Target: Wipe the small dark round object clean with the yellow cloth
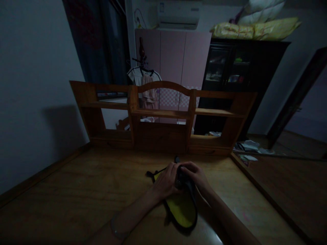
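Note:
A flat yellow piece with black edging [182,209], perhaps an opened case or pouch, lies on the wooden surface. Over it, both hands hold a dark, partly shiny object [180,178], whose kind I cannot make out in the dim light. My left hand [166,182] has its fingers closed around the object's left side. On the other side, my right hand [195,174] curls over its top and right. Black material hangs beneath the right hand. A short black end [176,159] sticks out beyond the fingers, and a black tab [149,174] lies to the left.
A wooden shelf unit [163,113] stands along the far edge of the wooden surface [76,190]. A white wall [38,85] borders the left side; a raised wooden rail [265,194] runs along the right. Behind are a pink wardrobe [172,58] and a dark cabinet [255,64].

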`<state>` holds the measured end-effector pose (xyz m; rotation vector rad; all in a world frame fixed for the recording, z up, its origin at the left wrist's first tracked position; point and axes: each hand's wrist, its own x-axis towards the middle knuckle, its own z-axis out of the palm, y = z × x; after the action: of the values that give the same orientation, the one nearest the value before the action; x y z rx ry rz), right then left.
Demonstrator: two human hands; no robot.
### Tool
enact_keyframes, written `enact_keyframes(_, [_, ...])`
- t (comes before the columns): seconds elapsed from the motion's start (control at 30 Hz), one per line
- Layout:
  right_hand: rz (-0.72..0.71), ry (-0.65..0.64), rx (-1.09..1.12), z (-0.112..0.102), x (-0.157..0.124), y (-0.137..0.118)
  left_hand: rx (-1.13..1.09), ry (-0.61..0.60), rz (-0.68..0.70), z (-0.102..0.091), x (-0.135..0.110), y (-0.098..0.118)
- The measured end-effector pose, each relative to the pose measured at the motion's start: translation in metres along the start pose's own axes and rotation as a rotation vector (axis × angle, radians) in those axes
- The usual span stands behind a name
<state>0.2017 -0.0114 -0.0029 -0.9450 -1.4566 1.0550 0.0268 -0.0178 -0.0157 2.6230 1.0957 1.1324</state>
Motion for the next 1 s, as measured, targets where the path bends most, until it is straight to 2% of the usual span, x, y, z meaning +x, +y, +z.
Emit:
enact_keyframes(0.17, [-0.010,-0.011,-0.103,-0.001,0.003,0.007,-0.005,0.002,-0.018,0.000,0.001,-0.001])
enact_keyframes(0.33, [-0.034,0.052,-0.316,0.002,-0.002,0.001,0.008,-0.001,-0.023,-0.002,0.002,-0.002])
enact_keyframes(0.5, [-0.071,0.003,-0.435,0.000,-0.004,-0.003,0.019,-0.007,-0.020,-0.002,0.003,-0.004])
enact_keyframes(0.73, [-0.152,-0.008,-0.474,-0.005,-0.005,0.014,0.056,-0.102,0.125,-0.002,0.004,-0.004])
enact_keyframes(0.87, [-0.180,0.022,-0.549,-0.003,-0.007,0.015,0.035,-0.091,0.080,-0.003,0.004,-0.003])
enact_keyframes(1.0, [-0.178,0.078,-0.613,-0.002,-0.008,0.009,-0.016,-0.025,-0.037,-0.004,0.003,-0.003])
